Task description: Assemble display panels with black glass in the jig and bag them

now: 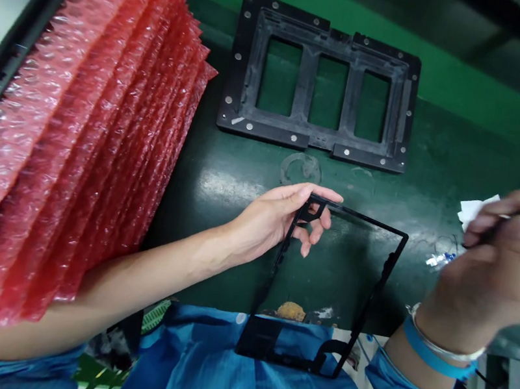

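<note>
My left hand [280, 217] grips the upper left corner of a thin black rectangular frame [259, 337], thumb on top and fingers curled beneath it. The frame tilts down toward my blue shirt, its lower edge in front of the cloth. Well to the right of it, my right hand [499, 272] is raised with the fingers pinched together. Something small and dark shows between those fingers, but blur hides what it is. Beyond the held frame, a black fixture [306, 83] with three rectangular openings and round metal dots on its rim lies on the green bench [231, 187].
A thick row of red bubble-wrap bags [107, 98] stands at the left, close to my left forearm. White paper scraps [469, 213] and a shiny crumpled piece [440, 260] lie near my right hand. A blue strap [434, 359] with a cord circles my right wrist.
</note>
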Available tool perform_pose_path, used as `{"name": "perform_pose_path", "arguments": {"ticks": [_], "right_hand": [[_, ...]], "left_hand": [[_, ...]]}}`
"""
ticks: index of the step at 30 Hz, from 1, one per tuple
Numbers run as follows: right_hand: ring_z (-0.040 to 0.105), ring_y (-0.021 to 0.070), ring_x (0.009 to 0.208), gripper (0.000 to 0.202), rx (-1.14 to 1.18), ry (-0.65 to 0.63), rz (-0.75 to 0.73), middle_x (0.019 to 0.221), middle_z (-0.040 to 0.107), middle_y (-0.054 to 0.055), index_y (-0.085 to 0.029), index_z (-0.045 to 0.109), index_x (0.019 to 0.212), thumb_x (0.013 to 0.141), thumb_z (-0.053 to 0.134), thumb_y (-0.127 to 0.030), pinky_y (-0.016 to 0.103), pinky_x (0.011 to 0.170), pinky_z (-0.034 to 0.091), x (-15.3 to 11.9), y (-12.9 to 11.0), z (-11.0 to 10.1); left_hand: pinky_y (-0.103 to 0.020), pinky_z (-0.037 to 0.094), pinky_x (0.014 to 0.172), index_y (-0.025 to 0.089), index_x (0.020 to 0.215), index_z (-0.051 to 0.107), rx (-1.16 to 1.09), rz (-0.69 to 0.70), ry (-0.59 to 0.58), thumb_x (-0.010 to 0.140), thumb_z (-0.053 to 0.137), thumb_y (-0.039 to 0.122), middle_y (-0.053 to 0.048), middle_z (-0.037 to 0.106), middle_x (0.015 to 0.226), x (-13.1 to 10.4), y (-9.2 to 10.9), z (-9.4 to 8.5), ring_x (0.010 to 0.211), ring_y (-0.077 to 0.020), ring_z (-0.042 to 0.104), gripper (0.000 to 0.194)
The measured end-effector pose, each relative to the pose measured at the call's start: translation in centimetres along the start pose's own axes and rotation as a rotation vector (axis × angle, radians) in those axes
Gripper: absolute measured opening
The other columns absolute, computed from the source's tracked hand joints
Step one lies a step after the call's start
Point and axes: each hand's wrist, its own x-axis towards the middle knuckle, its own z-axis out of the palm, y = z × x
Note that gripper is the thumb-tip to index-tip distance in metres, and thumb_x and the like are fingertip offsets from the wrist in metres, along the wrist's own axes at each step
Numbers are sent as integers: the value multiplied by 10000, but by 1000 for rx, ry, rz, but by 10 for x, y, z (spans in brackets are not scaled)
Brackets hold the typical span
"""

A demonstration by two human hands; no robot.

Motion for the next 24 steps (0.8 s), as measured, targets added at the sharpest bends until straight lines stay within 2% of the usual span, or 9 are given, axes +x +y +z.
{"name": "perform_pose_path", "arguments": {"ticks": [2, 5, 7, 11, 14, 18, 24], "right_hand": [[522, 105, 608, 151, -71, -168, -55, 773, 591, -11, -249, 691, 921, 813, 768, -322, 274, 509, 392, -8, -8, 23], [577, 129, 662, 153, -190, -508, -115, 795, 632, -2, -251, 701, 970, 825, 748, -251, 274, 546, 459, -21, -17, 49], [611, 137, 703, 111, -227, -590, -187, 803, 648, 4, -246, 704, 970, 861, 703, -227, 276, 598, 497, -27, -19, 58], [636, 149, 745, 77, -282, -627, -274, 833, 673, 25, -221, 703, 946, 904, 639, -227, 278, 616, 504, -36, -17, 68], [642, 146, 763, 135, -304, -593, -308, 820, 683, 21, -221, 695, 893, 918, 581, -154, 269, 612, 486, -39, -13, 73], [629, 139, 721, 189, -285, -528, -323, 789, 665, 15, -219, 649, 805, 903, 543, -97, 263, 601, 477, -41, -9, 76], [604, 135, 675, 162, -273, -475, -261, 754, 623, 0, -241, 567, 775, 925, 558, -180, 265, 565, 468, -41, -9, 70]], "left_hand": [[-243, 529, 503, 96, 1135, 674, 7, -2, -8, 995, 477, 320, -87, 632, 846, 0, 0, -1, 677, -161, 623, 330], [-245, 530, 526, 97, 1090, 694, -11, 11, -1, 985, 511, 339, -77, 631, 819, 1, -1, 0, 680, -161, 630, 321], [-244, 527, 530, 96, 1004, 708, -38, 21, 10, 964, 556, 336, -64, 622, 789, 1, -2, 2, 666, -155, 624, 287], [-240, 525, 531, 94, 881, 697, -73, 37, 18, 929, 619, 324, -45, 610, 755, 0, -2, 4, 636, -138, 602, 247], [-246, 521, 542, 94, 820, 675, -53, 29, 19, 923, 625, 364, -54, 611, 754, 0, -2, 5, 650, -147, 608, 293], [-235, 496, 526, 91, 839, 675, -15, 27, 14, 922, 623, 371, -62, 609, 763, 0, -3, 6, 651, -145, 599, 297], [-197, 415, 446, 96, 889, 698, 21, 42, 65, 896, 659, 398, -41, 578, 733, -1, -2, 10, 580, -104, 510, 304]]}}
